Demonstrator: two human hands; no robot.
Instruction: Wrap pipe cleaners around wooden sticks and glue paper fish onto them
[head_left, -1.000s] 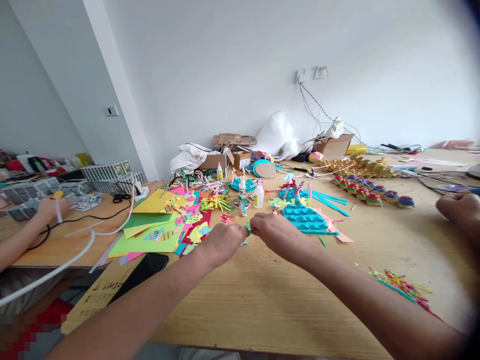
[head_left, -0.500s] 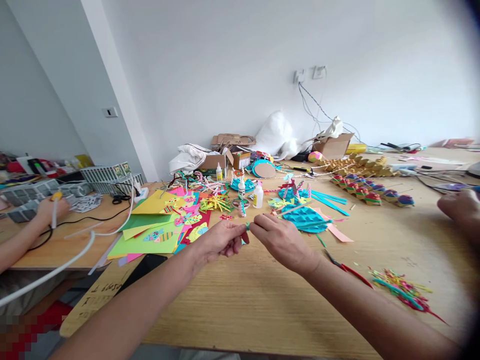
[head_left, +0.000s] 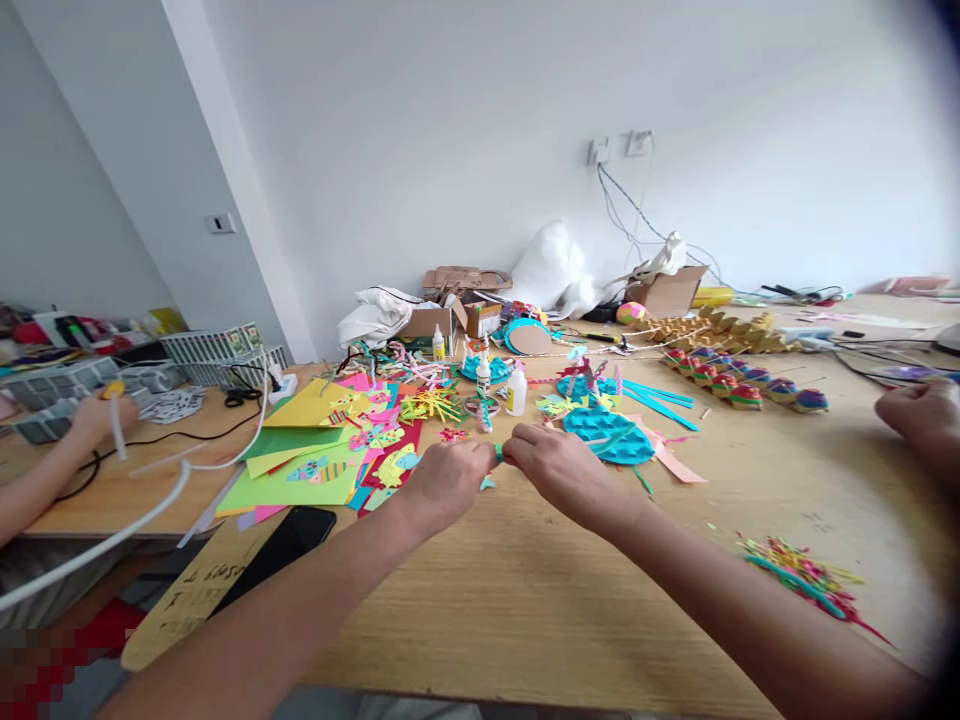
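Observation:
In the middle of the head view, my left hand (head_left: 452,482) and my right hand (head_left: 559,465) meet above the table's front part, both closed. Between their fingertips shows a short bit of a narrow green strip (head_left: 499,453), pinched from both sides. The rest of it is hidden in the fingers, and its material is unclear. Just beyond my right hand lies a blue, bumpy painted piece (head_left: 621,432). Past my fingers stand a white glue bottle (head_left: 516,392) and a small figure with twisted striped stems (head_left: 484,408).
Coloured paper sheets with fish cutouts (head_left: 319,470) lie left, near a black phone (head_left: 296,540). Colourful paper scraps (head_left: 806,575) sit at right, below painted egg-carton cups (head_left: 742,385). Other people's hands show at far left (head_left: 101,415) and far right (head_left: 919,410).
My left hand has turned over, its back now upward, and its fingers have closed in. My right forearm has shifted and now covers the red-handled scissors seen before. The green strip stays between my hands.

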